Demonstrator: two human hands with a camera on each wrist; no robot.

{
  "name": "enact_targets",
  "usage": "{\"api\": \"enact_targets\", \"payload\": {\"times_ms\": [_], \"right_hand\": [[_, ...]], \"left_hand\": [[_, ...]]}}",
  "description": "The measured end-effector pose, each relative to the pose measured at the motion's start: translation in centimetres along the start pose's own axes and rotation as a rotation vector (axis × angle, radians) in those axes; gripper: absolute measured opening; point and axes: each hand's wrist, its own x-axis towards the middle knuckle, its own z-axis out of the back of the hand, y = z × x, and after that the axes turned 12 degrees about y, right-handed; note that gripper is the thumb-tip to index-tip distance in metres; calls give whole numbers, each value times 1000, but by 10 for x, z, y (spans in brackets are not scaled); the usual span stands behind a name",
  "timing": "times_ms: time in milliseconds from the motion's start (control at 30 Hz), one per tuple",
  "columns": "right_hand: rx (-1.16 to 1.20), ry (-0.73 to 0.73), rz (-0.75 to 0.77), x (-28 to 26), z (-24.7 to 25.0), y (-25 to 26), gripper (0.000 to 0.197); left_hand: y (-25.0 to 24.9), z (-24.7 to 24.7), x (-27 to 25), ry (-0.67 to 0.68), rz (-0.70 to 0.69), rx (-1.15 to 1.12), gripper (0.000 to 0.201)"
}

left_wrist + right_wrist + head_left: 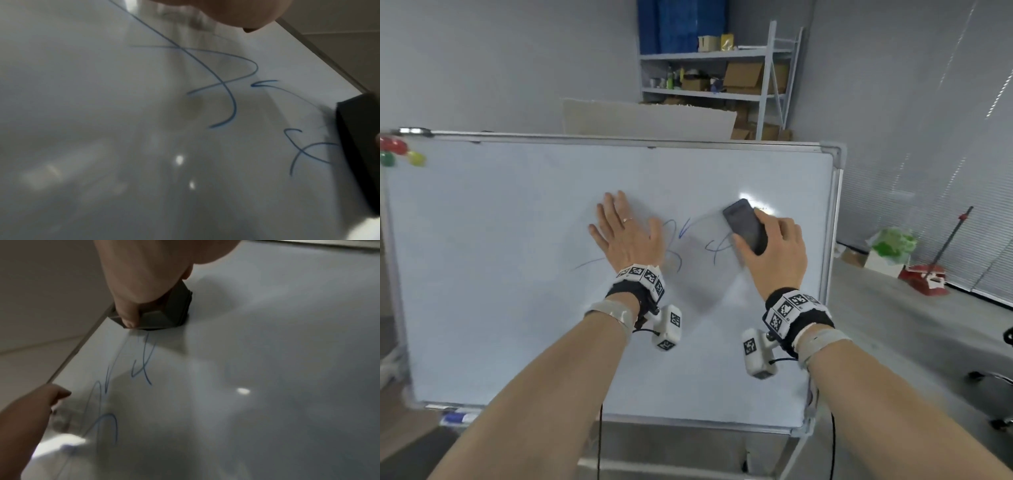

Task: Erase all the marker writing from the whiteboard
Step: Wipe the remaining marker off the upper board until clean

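Note:
A white whiteboard (500, 274) on a stand fills the head view. Blue marker writing (675, 246) runs across its middle, seen closer as loops and crossing strokes (224, 87) and as lines (144, 363). My left hand (625, 233) lies flat on the board with straight fingers, just left of the strokes. My right hand (774, 246) grips a dark grey eraser (744, 224) pressed to the board at the right end of the writing. The eraser (164, 311) sits under my fingers; its edge (357, 146) covers part of a stroke.
Red, green and yellow magnets (397, 152) cling to the board's top left corner. A blue marker (457, 417) lies on the bottom tray. A metal shelf (715, 72) with boxes stands behind; a red dustpan and broom (928, 277) are on the floor to the right.

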Motion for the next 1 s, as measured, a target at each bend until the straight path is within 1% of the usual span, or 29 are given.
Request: {"api": "enact_targets", "payload": {"times_ms": [67,133,200,267,333,433,500,533,567,633,667,700,767,833,933,1000], "right_hand": [[-8,-88,-64,10,1,1,56],[-21,-147,-133,17,-2,1,56],[-21,-160,-182,19,-7,7,56],[12,-125,-196,19,-15,19,56],[36,-33,-145,18,-27,34,56],[31,108,4,12,-48,59,53],[-17,134,75,10,-59,72,51],[-51,108,64,11,-62,76,51],[-72,52,6,15,-63,78,53],[-48,-123,-165,26,-61,78,56],[-29,-184,-228,31,-59,79,56],[-26,-207,-255,35,-58,81,57],[-33,-157,-237,36,-64,93,57],[-15,-30,-182,31,-79,116,57],[-31,200,-32,20,-108,158,56],[-78,304,78,15,-122,180,54]], "left_hand": [[1,4,6,-1,-11,14,75],[4,7,12,-2,-15,18,73],[7,9,20,9,-16,9,72],[11,11,27,19,-27,11,71],[16,14,36,27,-38,13,70],[29,19,49,32,-56,0,72],[38,22,59,17,-59,-30,76],[43,24,64,9,-44,-57,79],[46,27,70,9,-19,-84,80],[53,32,80,26,24,-106,80],[57,35,83,33,24,-104,79],[61,37,86,38,9,-104,78],[70,40,90,49,-24,-102,73],[80,44,94,60,-28,-103,69],[99,55,101,68,-16,-97,68],[113,62,108,63,-6,-86,70]]}}
